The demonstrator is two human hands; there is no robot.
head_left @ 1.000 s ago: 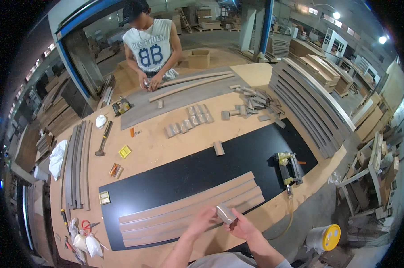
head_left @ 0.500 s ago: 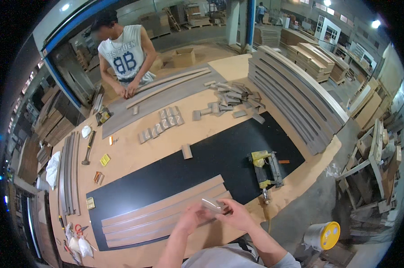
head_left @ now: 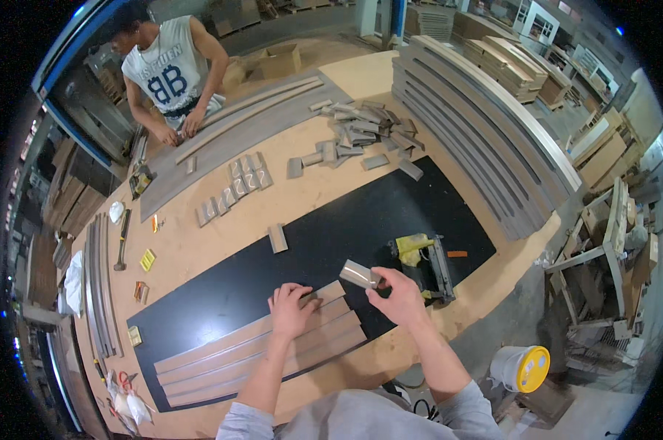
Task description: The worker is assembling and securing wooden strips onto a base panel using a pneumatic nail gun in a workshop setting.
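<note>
Between the thumb and fingers of my right hand (head_left: 399,298) is a short wooden block (head_left: 358,273) with a shiny streak along its top face. It is raised over the black board (head_left: 258,275), just beyond the right end of several long brown wooden slats (head_left: 247,356) laid side by side. My left hand (head_left: 291,309) rests on the farthest slat near that end, fingers apart and holding nothing. A yellow-and-black nail gun (head_left: 425,258) lies to the right of my right hand, partly hidden by it. Another short block (head_left: 277,238) sits at the board's far edge.
Short blocks with shiny streaks (head_left: 229,196) stand in rows mid-table, and a loose pile of blocks (head_left: 361,130) lies behind. Tall stacked slats (head_left: 485,147) line the right side. A hammer (head_left: 122,242) lies left. Across the table, a co-worker (head_left: 171,77) handles long strips.
My hands have separated: the left has moved onto the far slat, while the right has carried the block forward over the black board. The view has shifted.
</note>
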